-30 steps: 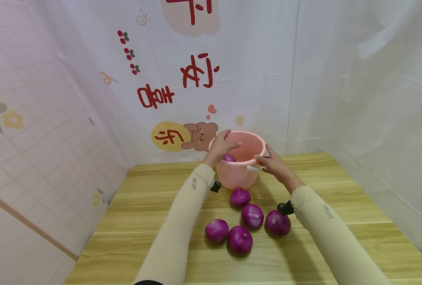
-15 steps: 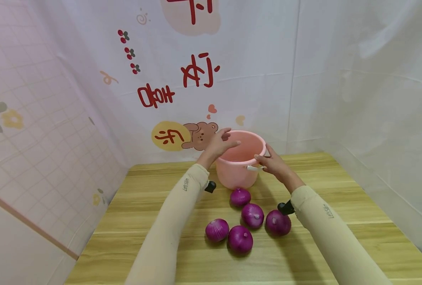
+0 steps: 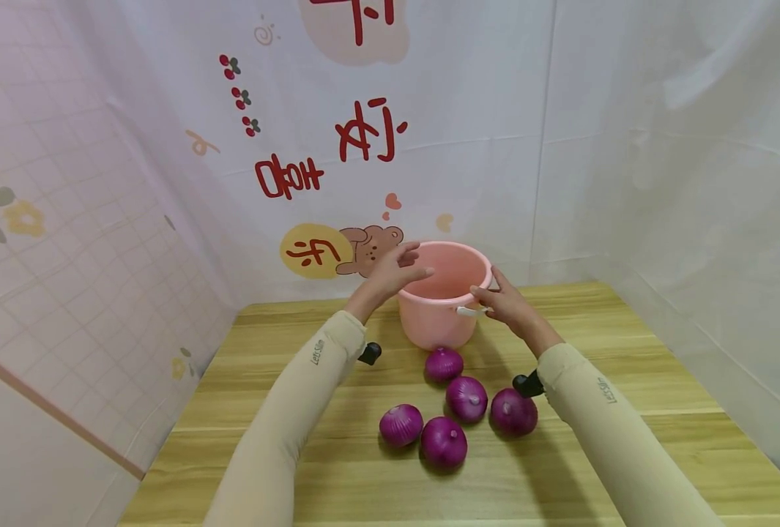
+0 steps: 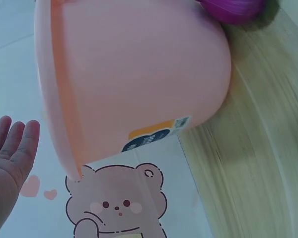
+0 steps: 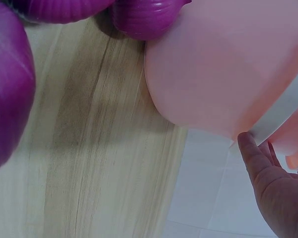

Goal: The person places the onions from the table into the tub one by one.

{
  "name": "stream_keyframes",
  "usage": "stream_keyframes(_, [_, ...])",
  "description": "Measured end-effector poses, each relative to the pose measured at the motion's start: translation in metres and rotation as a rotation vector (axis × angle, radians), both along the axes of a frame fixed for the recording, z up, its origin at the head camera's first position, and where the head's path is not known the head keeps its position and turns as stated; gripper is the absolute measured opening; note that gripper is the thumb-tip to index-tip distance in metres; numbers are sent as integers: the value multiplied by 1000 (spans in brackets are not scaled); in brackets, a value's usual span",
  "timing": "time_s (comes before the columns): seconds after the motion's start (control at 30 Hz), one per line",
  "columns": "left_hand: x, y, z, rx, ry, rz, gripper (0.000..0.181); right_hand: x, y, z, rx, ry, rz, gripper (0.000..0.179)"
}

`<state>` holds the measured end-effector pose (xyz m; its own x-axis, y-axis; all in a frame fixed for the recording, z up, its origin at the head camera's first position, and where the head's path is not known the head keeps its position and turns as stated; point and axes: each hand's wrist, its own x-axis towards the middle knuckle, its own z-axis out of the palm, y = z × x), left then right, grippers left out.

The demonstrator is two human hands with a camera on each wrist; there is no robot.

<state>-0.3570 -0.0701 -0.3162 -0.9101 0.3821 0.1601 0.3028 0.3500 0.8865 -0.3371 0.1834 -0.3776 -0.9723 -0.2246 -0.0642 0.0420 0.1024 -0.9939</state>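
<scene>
A pink bucket (image 3: 439, 322) stands upright at the back of the wooden table. My left hand (image 3: 392, 272) hovers at its left rim, fingers spread and holding nothing; in the left wrist view the left hand (image 4: 12, 153) is apart from the rim. My right hand (image 3: 508, 304) grips the bucket's right rim, thumb over the edge, beside the white handle (image 3: 470, 311). In front of the bucket lie several purple onions, the closest onion (image 3: 444, 364) right by its base. The bottom inside the bucket is hidden.
More onions sit nearer the front: one onion (image 3: 466, 400) in the middle, another onion (image 3: 513, 412) under the right wrist, and a front pair with the left onion (image 3: 400, 425). A white printed curtain (image 3: 469, 176) hangs behind the table.
My left hand has let go of an onion inside the bucket, which is now out of sight, and has drawn back leftward past the rim. The right hand stays on the rim.
</scene>
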Motion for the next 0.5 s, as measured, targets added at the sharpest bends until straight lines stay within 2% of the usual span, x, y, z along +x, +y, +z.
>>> stream_keyframes(0.13, [5, -9, -2, 0, 2, 6, 72, 0, 0, 0, -3, 7, 1, 76])
stream_keyframes(0.5, [17, -26, -8, 17, 18, -51, 68, 0, 1, -3, -1, 25, 8, 79])
